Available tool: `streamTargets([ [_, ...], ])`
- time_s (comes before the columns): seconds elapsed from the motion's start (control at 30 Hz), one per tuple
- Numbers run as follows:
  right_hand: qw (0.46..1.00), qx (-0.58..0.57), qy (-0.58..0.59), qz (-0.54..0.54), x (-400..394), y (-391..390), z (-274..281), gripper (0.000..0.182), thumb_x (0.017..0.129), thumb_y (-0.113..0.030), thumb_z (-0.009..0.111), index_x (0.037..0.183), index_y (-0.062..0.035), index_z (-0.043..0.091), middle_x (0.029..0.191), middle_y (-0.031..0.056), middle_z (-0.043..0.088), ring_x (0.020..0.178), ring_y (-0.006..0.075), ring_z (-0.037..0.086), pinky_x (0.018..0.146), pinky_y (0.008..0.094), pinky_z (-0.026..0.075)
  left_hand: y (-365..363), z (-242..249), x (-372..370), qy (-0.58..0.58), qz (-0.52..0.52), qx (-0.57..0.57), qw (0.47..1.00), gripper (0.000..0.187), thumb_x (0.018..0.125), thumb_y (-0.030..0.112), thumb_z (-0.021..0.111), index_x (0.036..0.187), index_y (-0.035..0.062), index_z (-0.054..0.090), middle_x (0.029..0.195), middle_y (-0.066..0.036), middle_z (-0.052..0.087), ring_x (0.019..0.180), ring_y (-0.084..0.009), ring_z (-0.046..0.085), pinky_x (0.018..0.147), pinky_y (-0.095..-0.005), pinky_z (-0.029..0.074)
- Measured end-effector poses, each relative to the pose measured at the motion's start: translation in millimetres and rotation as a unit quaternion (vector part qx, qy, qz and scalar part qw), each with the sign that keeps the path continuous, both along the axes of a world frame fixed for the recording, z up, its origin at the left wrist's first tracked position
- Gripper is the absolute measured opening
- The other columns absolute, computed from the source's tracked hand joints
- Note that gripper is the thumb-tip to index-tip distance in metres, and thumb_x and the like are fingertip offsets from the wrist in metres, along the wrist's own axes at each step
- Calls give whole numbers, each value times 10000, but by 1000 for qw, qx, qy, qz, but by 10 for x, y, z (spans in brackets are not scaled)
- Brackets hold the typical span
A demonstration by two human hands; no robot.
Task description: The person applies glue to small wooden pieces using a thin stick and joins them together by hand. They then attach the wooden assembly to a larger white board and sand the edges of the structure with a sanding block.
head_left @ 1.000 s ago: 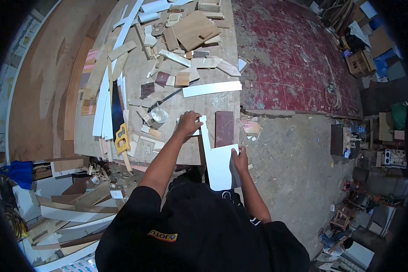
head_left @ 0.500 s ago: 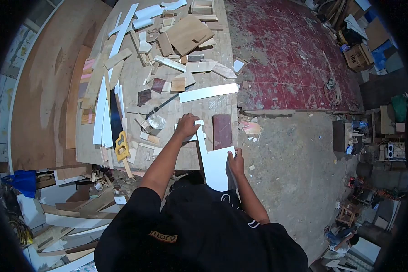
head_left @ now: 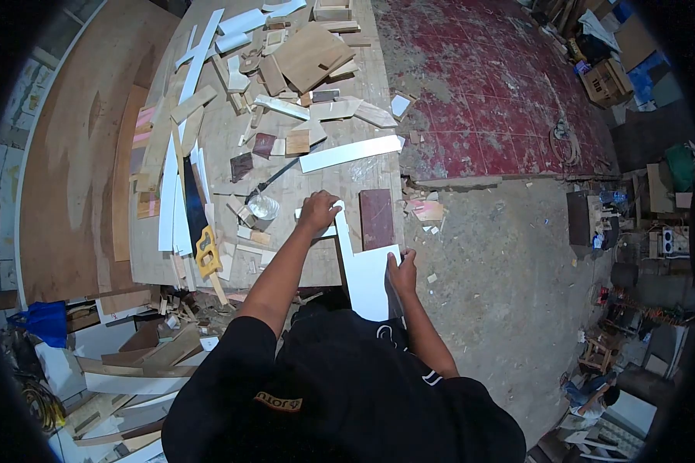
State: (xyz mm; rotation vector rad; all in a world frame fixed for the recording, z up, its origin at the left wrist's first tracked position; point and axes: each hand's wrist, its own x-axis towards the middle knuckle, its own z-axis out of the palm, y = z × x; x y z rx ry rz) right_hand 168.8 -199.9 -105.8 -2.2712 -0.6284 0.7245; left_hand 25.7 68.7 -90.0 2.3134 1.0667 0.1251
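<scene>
A white L-shaped board (head_left: 369, 284) lies at the front edge of the workbench, its wide end overhanging near my body. My left hand (head_left: 317, 214) is closed over the far tip of the board's narrow arm. Under that hand shows part of another small white piece (head_left: 330, 231). On the right edge of the wide part, my right hand (head_left: 402, 274) grips with the thumb on top; its other fingers are partly hidden. Just beyond the wide part, a dark reddish-brown block (head_left: 377, 220) rests flat on the bench.
A yellow-handled handsaw (head_left: 206, 251) lies at the left among white strips. Near my left hand stands a clear plastic cup (head_left: 263, 207). Wood offcuts and a brown panel (head_left: 311, 58) cover the far bench. A person (head_left: 591, 397) is at the lower right.
The whole view has shifted slightly with my head. Both hands keep their hold on the white board, with hardly any movement.
</scene>
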Motion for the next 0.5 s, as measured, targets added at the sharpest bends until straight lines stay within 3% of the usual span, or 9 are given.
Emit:
streamTargets([
  [0.1,999,-48,7,7,-2,14,17,468,938,-352,625,1187,-35,388,980,317,655,933,510,640,814,536,492,28,-38,0,-10,-3,-3,1000,296,810,288,732,1057,125,745,984,-118,666,1003,-323,628,877,-449,486],
  [0.5,1000,-11,-11,-12,-86,-51,10,455,927,-316,649,1187,-42,395,973,313,655,931,501,644,810,526,491,24,-96,12,-12,-15,-12,1000,293,808,288,728,1045,115,741,971,-122,665,983,-323,628,878,-438,484],
])
